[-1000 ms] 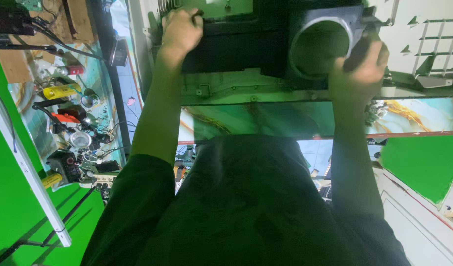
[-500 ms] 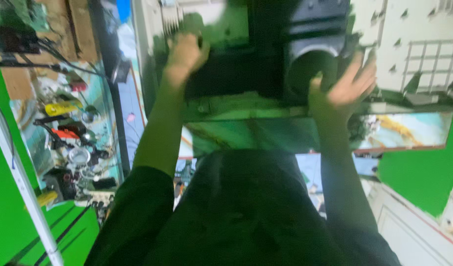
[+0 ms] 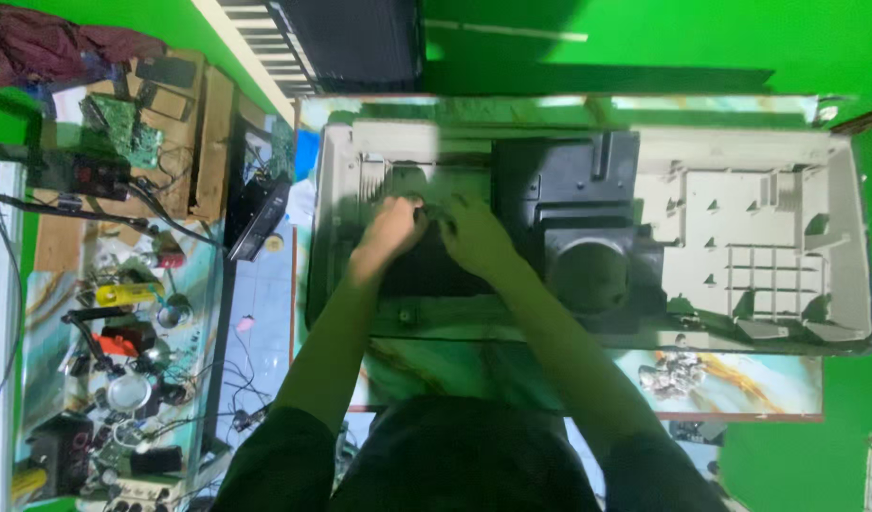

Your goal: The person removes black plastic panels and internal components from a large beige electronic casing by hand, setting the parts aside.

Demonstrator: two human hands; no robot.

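A big grey plastic housing (image 3: 739, 237) lies open side up on a marbled table (image 3: 455, 365). A black module (image 3: 569, 204) with a round opening (image 3: 588, 275) sits in its middle. My left hand (image 3: 390, 230) and my right hand (image 3: 476, 235) meet over the dark left part of that module. The left hand's fingers curl on a small dark part (image 3: 432, 214) between the two hands. My right fingertips touch the same spot, but their grip is hidden.
A side bench at the left holds tools, a circuit board (image 3: 123, 128), cables and a yellow tool (image 3: 123, 294). A crumpled bit of foil (image 3: 678, 372) lies on the table's near edge. A dark slatted panel (image 3: 351, 43) stands behind, with green backdrop around.
My hands left the outer sides of the black module and came together at its left part. The camera view has shifted, so the whole housing shows.
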